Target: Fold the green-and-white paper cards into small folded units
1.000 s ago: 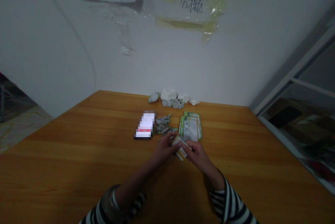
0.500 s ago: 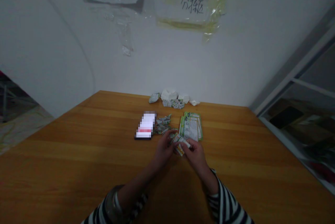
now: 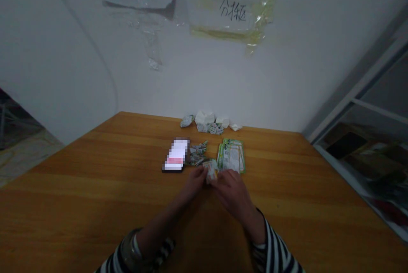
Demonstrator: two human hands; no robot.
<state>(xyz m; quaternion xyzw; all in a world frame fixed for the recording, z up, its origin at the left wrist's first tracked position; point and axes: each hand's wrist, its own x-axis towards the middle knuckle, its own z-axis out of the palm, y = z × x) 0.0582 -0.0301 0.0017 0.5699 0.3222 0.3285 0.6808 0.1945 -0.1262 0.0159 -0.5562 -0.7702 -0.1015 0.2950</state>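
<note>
Between my two hands is a small piece of printed paper [image 3: 210,171], white with green and orange print, partly hidden by the fingers. My left hand [image 3: 194,180] is closed on its left edge. On its right side, my right hand [image 3: 232,190] pinches it with the fingers bent. Just beyond the right hand lies a stack of green-edged printed sheets [image 3: 231,157]. Crumpled printed paper pieces [image 3: 198,150] lie beyond the left hand, beside a phone [image 3: 176,154] with a lit, blurred screen.
Crumpled white and printed paper balls [image 3: 205,118] sit at the table's back edge by the wall [image 3: 204,81]. Taped sheets [image 3: 228,5] hang above the wooden table [image 3: 105,171]. A shelf frame [image 3: 366,103] stands at the right.
The paper in my hands has turned more upright and shifted slightly left. My right hand has rolled over, its back now facing up more. The view has tilted slightly.
</note>
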